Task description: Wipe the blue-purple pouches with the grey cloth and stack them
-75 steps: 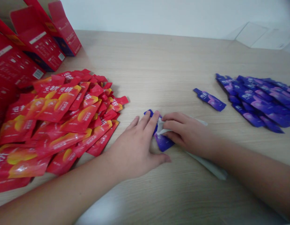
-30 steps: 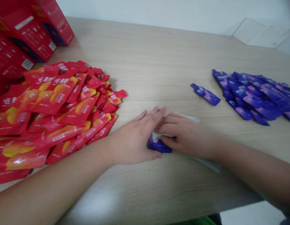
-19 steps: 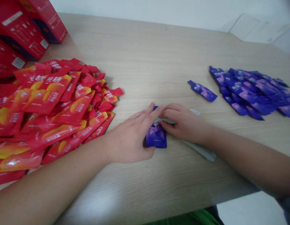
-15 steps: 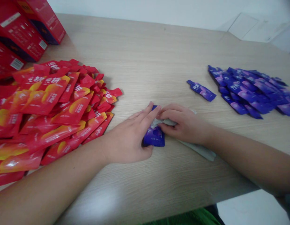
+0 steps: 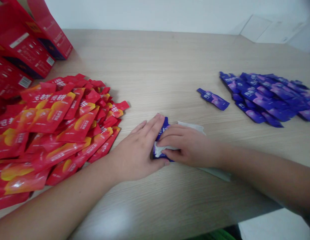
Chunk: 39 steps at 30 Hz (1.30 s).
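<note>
A purple sachet [image 5: 164, 125] lies on the wooden table [image 5: 170, 76] at the centre, mostly covered by my hands. My left hand [image 5: 137, 150] rests on its left side, fingers stretched flat, pinning it down. My right hand [image 5: 188, 146] has its fingers curled on a white cloth [image 5: 192, 127] and presses it onto the sachet. Only the sachet's top corner and a sliver of its lower edge show.
A big heap of red sachets [image 5: 57, 123] fills the left. Red cartons [image 5: 29, 50] stand at the far left. A pile of purple sachets [image 5: 267, 96] lies at the right, with one loose purple sachet [image 5: 213, 99] beside it. The table's near edge [image 5: 220, 226] is close.
My right hand has drawn the white cloth down over the purple sachet, so the lower half that showed half a second ago is now covered. My left hand stays in place.
</note>
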{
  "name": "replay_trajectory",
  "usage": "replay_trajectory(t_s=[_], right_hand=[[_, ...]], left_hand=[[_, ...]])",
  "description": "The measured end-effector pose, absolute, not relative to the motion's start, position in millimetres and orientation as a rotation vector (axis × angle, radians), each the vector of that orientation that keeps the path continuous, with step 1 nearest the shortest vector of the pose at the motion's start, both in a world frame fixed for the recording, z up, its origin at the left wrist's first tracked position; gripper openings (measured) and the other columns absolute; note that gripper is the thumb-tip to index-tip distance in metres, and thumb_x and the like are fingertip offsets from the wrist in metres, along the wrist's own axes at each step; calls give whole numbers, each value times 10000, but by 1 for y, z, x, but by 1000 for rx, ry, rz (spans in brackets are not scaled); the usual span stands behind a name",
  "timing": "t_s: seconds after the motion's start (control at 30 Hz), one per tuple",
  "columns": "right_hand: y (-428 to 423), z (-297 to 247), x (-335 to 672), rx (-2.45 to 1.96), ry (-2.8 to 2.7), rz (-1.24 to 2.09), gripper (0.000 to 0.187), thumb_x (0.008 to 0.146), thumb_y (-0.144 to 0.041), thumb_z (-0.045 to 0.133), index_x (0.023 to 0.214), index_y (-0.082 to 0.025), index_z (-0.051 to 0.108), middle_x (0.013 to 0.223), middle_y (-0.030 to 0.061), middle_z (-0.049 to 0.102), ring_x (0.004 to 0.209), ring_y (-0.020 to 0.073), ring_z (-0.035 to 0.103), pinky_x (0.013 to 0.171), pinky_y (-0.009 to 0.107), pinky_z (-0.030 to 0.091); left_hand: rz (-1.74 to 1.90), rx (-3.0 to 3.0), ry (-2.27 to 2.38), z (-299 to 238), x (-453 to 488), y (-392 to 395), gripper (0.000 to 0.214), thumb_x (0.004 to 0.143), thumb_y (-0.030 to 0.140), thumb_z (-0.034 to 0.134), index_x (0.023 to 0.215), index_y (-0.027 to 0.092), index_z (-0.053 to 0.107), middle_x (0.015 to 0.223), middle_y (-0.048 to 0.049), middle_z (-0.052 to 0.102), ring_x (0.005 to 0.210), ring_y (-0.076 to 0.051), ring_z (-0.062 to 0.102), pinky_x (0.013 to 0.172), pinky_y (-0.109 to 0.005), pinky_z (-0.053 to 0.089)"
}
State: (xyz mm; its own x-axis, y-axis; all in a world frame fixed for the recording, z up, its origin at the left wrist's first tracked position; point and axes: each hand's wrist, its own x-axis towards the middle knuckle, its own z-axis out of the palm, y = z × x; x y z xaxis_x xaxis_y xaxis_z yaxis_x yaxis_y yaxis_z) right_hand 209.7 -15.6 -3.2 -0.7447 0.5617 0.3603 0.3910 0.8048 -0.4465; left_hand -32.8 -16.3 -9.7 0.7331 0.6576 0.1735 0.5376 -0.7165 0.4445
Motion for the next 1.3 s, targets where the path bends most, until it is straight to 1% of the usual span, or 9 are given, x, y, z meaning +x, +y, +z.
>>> replay_trajectory(t_s=[0.2,0.4,0.5,0.6,0.77,0.87,1.03,1.17,1.3], right_hand=[[-8,1,208,-855,-2600,445,155,1026,-191,675,1134,-199,786,1172,98,795,1161,261,708,1118,478,526],[13,-6,220,-1124,-2502,358,207,1058,-276,641,1194,-190,772,1121,119,778,1087,300,722,1015,485,575],[12,-6,223,-1189,-2387,325,203,1051,-278,649,1189,-178,760,1128,127,792,1089,305,736,991,481,592],[-2,2,221,-997,-2357,371,172,1029,-252,681,1184,-204,742,1140,99,813,1087,266,746,995,441,597],[-26,18,211,-743,-2539,688,111,1007,-225,721,1111,-215,761,1113,66,826,1092,227,746,1017,410,586],[-25,18,208,-771,-2654,815,114,999,-191,728,1100,-210,779,1109,59,822,1138,239,722,1081,429,553],[-17,12,209,-833,-2670,705,84,992,-186,733,1056,-211,781,1115,78,799,1181,276,693,1150,475,504],[-16,7,210,-850,-2657,610,70,1000,-193,717,1039,-232,760,1117,66,786,1145,269,704,1127,468,527],[-15,4,213,-865,-2630,531,99,1024,-240,697,1109,-232,749,1178,85,784,1182,282,707,1111,478,545]], left_hand=[[479,2577,903,-12,-35,-16,1321,868,480,883,1756,223,-61,1793,-273,262,1647,-439,341,1298,-684,364],[448,2566,904,-13,-36,-15,1288,910,503,847,1765,219,-74,1812,-273,194,1660,-449,302,1302,-667,375],[451,2588,894,-14,-37,-15,1345,880,589,863,1762,209,-78,1814,-302,132,1669,-465,261,1292,-680,376],[421,2618,865,-15,-37,-17,1427,826,710,872,1758,193,-76,1806,-321,129,1666,-486,243,1283,-710,361],[470,2632,920,-14,-33,-21,1289,904,526,838,1749,147,-57,1780,-320,245,1659,-441,307,1281,-648,408],[457,2632,934,-14,-31,-21,1258,896,529,835,1747,136,-4,1773,-309,282,1651,-438,331,1285,-636,413],[430,2639,920,-14,-32,-20,1149,979,482,767,1746,143,-19,1780,-290,282,1652,-405,344,1307,-631,387],[409,2639,940,-14,-32,-19,1080,1001,433,729,1741,119,7,1770,-294,306,1645,-395,364,1313,-628,379],[423,2626,938,-14,-32,-20,1032,996,409,722,1736,112,67,1764,-276,335,1631,-391,394,1328,-618,359]])
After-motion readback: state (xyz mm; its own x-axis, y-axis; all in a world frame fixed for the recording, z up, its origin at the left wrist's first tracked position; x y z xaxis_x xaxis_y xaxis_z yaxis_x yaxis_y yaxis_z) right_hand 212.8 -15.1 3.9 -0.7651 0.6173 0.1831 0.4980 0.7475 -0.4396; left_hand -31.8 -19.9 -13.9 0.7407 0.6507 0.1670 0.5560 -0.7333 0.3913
